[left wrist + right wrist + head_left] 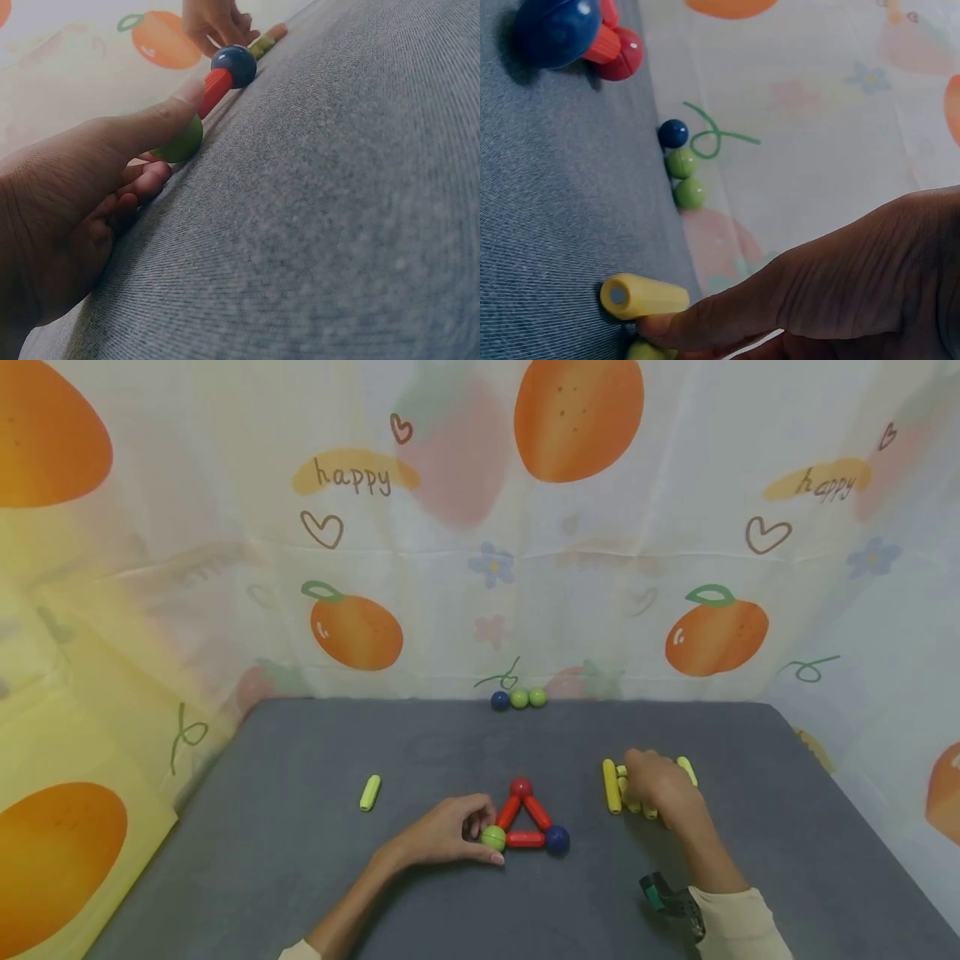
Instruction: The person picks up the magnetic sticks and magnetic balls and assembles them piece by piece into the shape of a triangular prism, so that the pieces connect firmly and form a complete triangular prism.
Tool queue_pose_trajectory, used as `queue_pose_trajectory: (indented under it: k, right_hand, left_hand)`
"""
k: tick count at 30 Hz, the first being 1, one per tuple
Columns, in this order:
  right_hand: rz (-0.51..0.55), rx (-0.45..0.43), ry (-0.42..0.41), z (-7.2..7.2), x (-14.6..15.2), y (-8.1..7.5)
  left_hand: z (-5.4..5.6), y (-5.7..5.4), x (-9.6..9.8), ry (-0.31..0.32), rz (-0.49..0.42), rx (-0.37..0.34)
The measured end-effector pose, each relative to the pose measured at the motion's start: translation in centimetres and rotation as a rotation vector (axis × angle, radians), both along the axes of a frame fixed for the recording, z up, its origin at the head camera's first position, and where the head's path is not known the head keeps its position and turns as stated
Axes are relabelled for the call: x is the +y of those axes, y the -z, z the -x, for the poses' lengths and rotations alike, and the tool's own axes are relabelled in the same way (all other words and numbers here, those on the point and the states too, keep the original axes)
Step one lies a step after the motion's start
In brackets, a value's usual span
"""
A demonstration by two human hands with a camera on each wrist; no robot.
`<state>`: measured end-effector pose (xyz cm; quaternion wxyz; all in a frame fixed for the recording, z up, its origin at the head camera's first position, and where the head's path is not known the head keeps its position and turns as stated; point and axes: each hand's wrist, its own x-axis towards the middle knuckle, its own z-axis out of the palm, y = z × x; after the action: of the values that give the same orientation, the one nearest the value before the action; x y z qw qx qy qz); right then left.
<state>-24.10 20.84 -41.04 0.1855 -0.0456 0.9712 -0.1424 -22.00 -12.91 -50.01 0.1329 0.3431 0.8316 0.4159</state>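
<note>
A triangle of red rods (525,840) lies on the table, with a red ball (521,787), a dark blue ball (557,840) and a green ball (492,837) at its corners. My left hand (454,832) holds the green ball between thumb and curled fingers. To the right, my right hand (663,785) reaches down into a group of yellow and yellow-green rods. In the right wrist view, its thumb lies against a yellow rod (646,295) with a grey disc in its end. The other fingertips are hidden, so any grip there is unclear.
A lone yellow-green rod (371,793) lies left of the triangle. Along the back edge stand a small dark blue ball (500,700) and two green balls (520,698). A printed cloth (450,610) hangs behind the grey table (300,760).
</note>
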Motion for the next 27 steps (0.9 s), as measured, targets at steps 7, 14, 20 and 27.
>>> queue_pose_trajectory:
  k: [7, 14, 20, 27]
  right_hand:
    - [-0.012, -0.019, 0.014, 0.4, 0.1, 0.4]
    - [0.038, 0.005, -0.019, 0.6, -0.1, -0.3]
    - [0.208, 0.115, -0.21, 0.2, -1.2, -1.1]
    - [0.352, 0.185, -0.455, -0.5, -4.7, -1.1]
  left_hand:
    - [0.1, 0.1, 0.0, -0.005, 0.005, -0.001]
    - [0.1, 0.2, -0.1, 0.015, -0.002, 0.038]
    - [0.2, 0.4, -0.1, 0.032, 0.004, 0.066]
    - [0.2, 0.4, 0.0, 0.027, 0.001, 0.078]
